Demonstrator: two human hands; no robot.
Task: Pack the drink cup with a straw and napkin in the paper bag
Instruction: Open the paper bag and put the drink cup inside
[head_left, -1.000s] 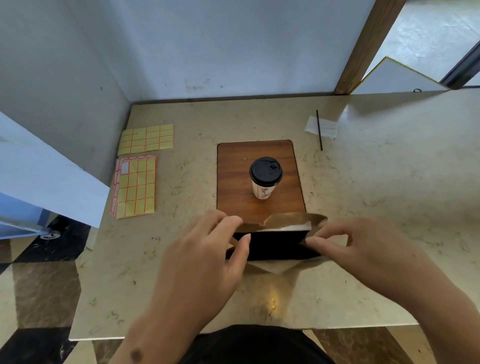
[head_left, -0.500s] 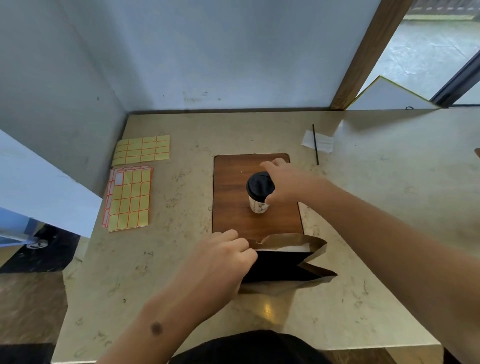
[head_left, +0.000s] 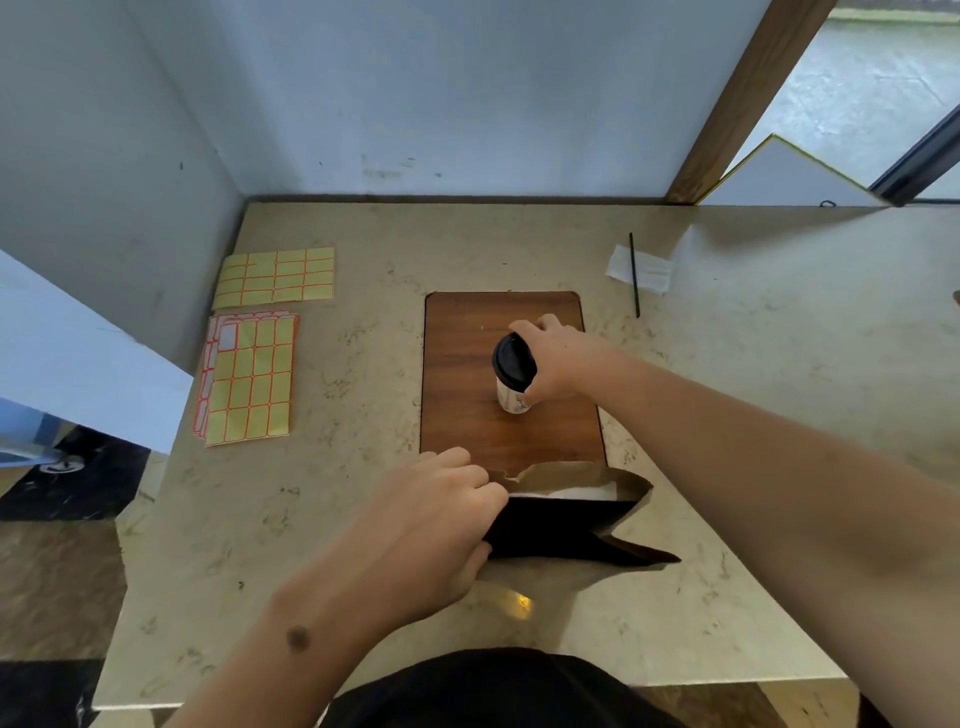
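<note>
Black-lidded cup (head_left: 511, 371) tilted, lid leaning left, gripped by R hand (head_left: 558, 364); L hand (head_left: 431, 525) pinches bag (head_left: 571, 512) rim

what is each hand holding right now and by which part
The right hand has its grip around the side of the cup, just under the lid. The left hand pinches the left rim of the paper bag.

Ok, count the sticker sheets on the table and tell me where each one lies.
2, both left of the wooden board: a plain yellow sheet nearer the wall, and an orange-lined sheet nearer the person. The orange-lined one may be a stack.
</note>
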